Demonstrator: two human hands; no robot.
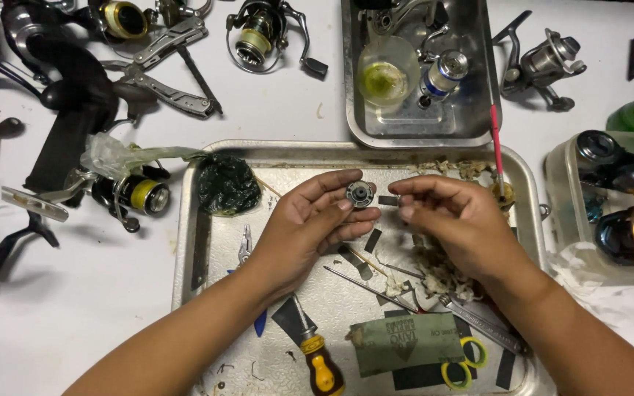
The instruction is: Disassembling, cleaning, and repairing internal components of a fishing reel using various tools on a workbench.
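Two hands meet over the tray: my left hand pinches a small round grey metal bearing part, my right hand nips a tiny dark metal strip beside it. Both look light, stiff, probably greasy; I'd grip the rim.
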